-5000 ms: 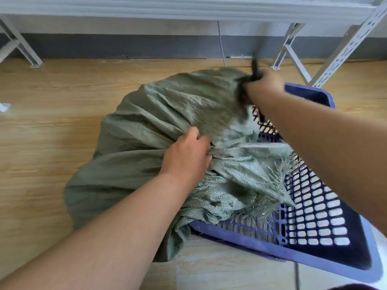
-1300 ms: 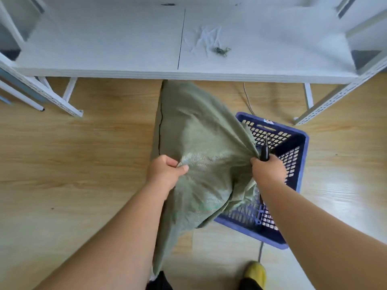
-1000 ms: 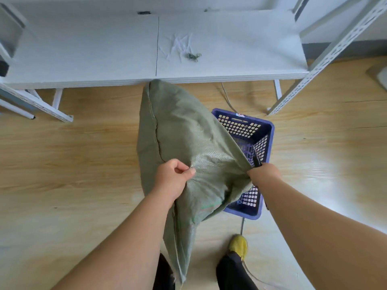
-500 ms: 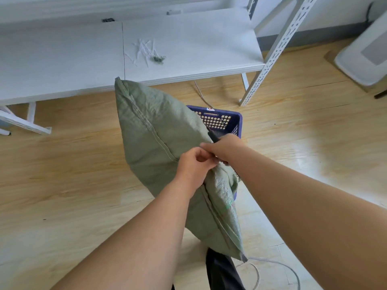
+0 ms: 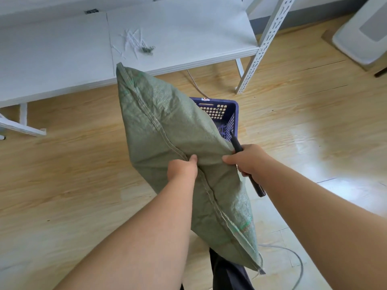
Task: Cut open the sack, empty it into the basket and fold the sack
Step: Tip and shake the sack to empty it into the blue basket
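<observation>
A green woven sack (image 5: pixel 167 130) hangs in the air above the wooden floor, held up by its stitched bottom seam. My left hand (image 5: pixel 182 169) pinches that seam near its middle. My right hand (image 5: pixel 249 162) grips the sack's edge a little to the right and also holds a dark cutter (image 5: pixel 247 166) that sticks out both ways from the fist. Behind the sack stands a blue perforated basket (image 5: pixel 228 116), mostly hidden by it. I cannot see what lies in the basket.
A low white shelf (image 5: pixel 62 49) with scraps of white string (image 5: pixel 134 42) stands at the back, its perforated post (image 5: pixel 257 55) at the right. A white appliance (image 5: pixel 364 30) sits in the far right corner. A thin cable (image 5: pixel 293 256) loops on the floor by my dark trouser leg (image 5: pixel 226 273).
The sack has been lifted off the basket and turned bottom seam up. In the last half second my hands moved apart along the seam, and the view shifted slightly right.
</observation>
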`<action>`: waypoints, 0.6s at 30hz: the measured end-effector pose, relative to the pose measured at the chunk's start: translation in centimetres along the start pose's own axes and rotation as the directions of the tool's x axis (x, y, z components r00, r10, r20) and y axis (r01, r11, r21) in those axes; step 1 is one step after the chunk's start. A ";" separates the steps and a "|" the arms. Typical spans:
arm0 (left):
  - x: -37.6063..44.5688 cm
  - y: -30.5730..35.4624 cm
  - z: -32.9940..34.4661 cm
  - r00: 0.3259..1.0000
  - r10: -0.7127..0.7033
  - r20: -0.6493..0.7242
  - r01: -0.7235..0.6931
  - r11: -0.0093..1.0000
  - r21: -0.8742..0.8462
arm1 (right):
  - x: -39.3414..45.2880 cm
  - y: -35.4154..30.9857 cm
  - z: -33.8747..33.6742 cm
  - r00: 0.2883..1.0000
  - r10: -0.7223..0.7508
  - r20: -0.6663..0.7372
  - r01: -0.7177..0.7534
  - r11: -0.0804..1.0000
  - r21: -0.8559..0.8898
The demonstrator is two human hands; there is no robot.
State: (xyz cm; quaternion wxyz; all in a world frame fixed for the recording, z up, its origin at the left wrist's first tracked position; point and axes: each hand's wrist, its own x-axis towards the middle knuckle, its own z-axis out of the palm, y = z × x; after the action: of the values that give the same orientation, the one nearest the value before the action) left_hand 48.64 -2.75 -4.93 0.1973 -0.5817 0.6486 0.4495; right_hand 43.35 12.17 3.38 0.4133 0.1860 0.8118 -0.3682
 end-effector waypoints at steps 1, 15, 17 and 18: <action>0.2 -0.4 0.5 1.000 -0.002 0.001 0.002 1.000 0.003 | -0.1 0.4 -0.2 1.000 0.004 0.017 -0.005 1.000 0.012; -6.6 10.4 -0.4 0.810 0.578 0.093 -0.554 0.808 -0.202 | 1.2 -0.1 -6.9 0.963 -0.003 -0.270 0.045 0.988 0.148; -7.5 11.1 -0.6 0.771 0.622 0.135 -0.588 0.777 -0.224 | 0.3 -0.1 -7.7 0.964 0.011 -0.267 0.044 0.979 0.199; -7.7 11.5 -0.8 0.755 0.637 0.153 -0.609 0.769 -0.196 | -0.1 -0.1 -7.9 0.962 -0.001 -0.272 0.057 0.979 0.196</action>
State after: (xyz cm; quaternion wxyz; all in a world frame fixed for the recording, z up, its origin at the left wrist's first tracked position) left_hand 40.05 0.16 5.55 0.0639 -0.2929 0.7490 0.5909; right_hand 39.10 18.04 6.63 0.2719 0.2636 0.8217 -0.4259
